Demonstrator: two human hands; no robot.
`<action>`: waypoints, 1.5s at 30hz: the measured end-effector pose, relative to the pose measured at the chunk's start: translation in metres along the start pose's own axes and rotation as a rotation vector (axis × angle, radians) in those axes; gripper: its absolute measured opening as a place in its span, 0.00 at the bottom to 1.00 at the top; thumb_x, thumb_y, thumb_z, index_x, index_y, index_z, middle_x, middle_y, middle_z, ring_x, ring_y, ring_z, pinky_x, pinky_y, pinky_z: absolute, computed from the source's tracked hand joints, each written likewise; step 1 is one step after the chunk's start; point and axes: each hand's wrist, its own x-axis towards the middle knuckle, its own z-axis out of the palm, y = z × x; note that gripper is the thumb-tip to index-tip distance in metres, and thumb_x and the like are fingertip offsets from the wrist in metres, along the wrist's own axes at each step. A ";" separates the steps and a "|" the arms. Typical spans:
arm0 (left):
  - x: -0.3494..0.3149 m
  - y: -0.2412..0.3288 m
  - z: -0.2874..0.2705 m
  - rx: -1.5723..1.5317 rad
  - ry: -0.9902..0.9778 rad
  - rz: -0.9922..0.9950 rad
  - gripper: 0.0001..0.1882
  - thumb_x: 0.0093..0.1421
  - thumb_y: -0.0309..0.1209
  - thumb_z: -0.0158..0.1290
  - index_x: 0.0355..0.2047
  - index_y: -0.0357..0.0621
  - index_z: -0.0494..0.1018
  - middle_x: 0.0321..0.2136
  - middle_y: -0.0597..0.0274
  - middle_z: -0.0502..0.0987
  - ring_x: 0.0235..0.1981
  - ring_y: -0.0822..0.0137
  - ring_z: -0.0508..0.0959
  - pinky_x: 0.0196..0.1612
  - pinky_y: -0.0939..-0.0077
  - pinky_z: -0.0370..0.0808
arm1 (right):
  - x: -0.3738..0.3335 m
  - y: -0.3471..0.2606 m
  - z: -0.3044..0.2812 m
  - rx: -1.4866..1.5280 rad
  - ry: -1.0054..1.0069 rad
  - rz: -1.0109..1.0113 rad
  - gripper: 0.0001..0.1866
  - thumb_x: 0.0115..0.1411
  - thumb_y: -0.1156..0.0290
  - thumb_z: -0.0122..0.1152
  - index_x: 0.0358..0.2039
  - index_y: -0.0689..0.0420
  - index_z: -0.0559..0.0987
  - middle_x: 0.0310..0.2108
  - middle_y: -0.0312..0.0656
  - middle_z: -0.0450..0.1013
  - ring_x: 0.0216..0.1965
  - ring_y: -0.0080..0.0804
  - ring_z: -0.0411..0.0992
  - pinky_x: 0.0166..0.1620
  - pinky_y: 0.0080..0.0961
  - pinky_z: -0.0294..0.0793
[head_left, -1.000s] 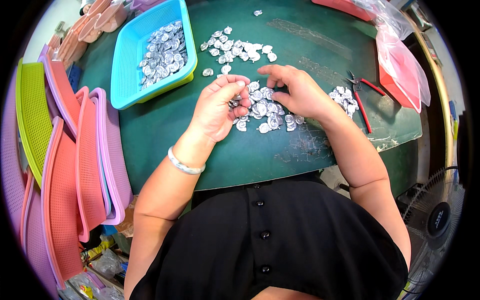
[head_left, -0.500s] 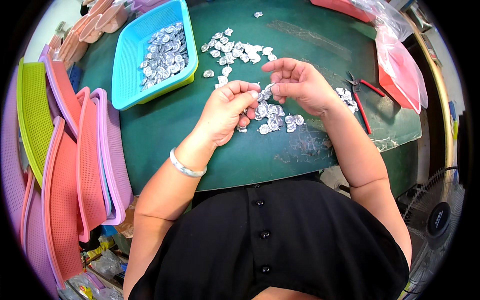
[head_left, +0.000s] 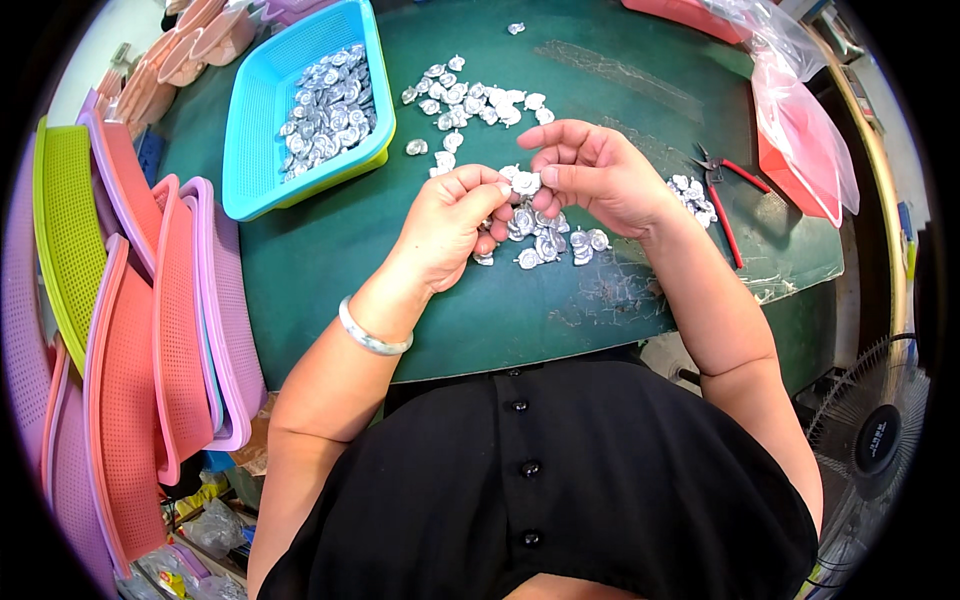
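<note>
A small silver rose-shaped metal piece [head_left: 525, 183] is held up over the table between my two hands. My left hand [head_left: 450, 222] pinches its left edge between thumb and forefinger, the other fingers curled under. From the right, my right hand [head_left: 608, 182] has thumb and a fingertip at the piece's other edge, its upper fingers loosely bent. Just below lies a small heap of similar silver pieces [head_left: 545, 240], partly hidden by my fingers. More loose silver pieces [head_left: 475, 100] are spread beyond my hands.
At the left, a blue basket [head_left: 250, 130] holds many silver pieces. Red-handled pliers [head_left: 727, 220] lie right of my right forearm, beside another small pile [head_left: 692, 192]. Stacked coloured baskets [head_left: 130, 350] crowd the left side. A red tray [head_left: 790, 165] with clear plastic stands right; a fan [head_left: 875, 440] is lower right.
The silver piece between my fingers has turned so its rose face shows upward. My hands have shifted only slightly; the table's other pieces look the same.
</note>
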 end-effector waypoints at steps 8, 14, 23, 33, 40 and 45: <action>0.000 0.001 -0.001 0.023 -0.039 0.008 0.05 0.57 0.29 0.49 0.27 0.40 0.70 0.19 0.67 0.70 0.16 0.80 0.68 0.15 0.91 0.60 | 0.000 0.001 0.000 -0.083 -0.001 -0.026 0.18 0.53 0.81 0.54 0.46 0.65 0.68 0.29 0.38 0.70 0.27 0.23 0.71 0.32 0.20 0.73; 0.001 -0.001 -0.002 0.091 0.015 0.061 0.03 0.55 0.27 0.51 0.28 0.39 0.70 0.19 0.68 0.70 0.16 0.80 0.68 0.16 0.90 0.62 | -0.001 -0.001 0.002 -0.118 0.013 -0.050 0.21 0.50 0.84 0.55 0.47 0.65 0.68 0.29 0.38 0.70 0.28 0.22 0.70 0.34 0.20 0.73; -0.001 0.000 0.001 0.100 0.039 0.157 0.03 0.54 0.23 0.52 0.29 0.37 0.71 0.19 0.67 0.71 0.17 0.81 0.69 0.17 0.91 0.63 | 0.001 0.003 0.003 -0.151 0.040 -0.178 0.29 0.45 0.87 0.57 0.50 0.63 0.64 0.34 0.37 0.66 0.35 0.20 0.68 0.40 0.16 0.71; 0.002 0.002 -0.003 -0.018 0.046 0.150 0.03 0.55 0.24 0.48 0.29 0.37 0.70 0.23 0.62 0.72 0.21 0.76 0.72 0.21 0.86 0.69 | 0.003 0.004 -0.004 -0.417 0.107 -0.255 0.25 0.47 0.85 0.55 0.48 0.60 0.67 0.35 0.37 0.68 0.35 0.21 0.67 0.39 0.19 0.69; 0.002 0.010 -0.004 -0.360 0.084 0.052 0.07 0.56 0.25 0.42 0.35 0.38 0.66 0.30 0.53 0.74 0.29 0.64 0.76 0.26 0.78 0.76 | 0.004 0.013 -0.002 -1.191 0.088 -0.418 0.25 0.42 0.84 0.56 0.44 0.56 0.71 0.31 0.40 0.72 0.37 0.41 0.67 0.41 0.32 0.68; 0.004 0.006 -0.010 -0.290 0.027 0.035 0.07 0.56 0.25 0.44 0.36 0.38 0.67 0.29 0.56 0.74 0.28 0.67 0.76 0.26 0.82 0.74 | 0.004 0.012 0.002 -1.159 0.126 -0.349 0.25 0.42 0.85 0.56 0.44 0.56 0.71 0.26 0.40 0.70 0.31 0.37 0.69 0.36 0.30 0.69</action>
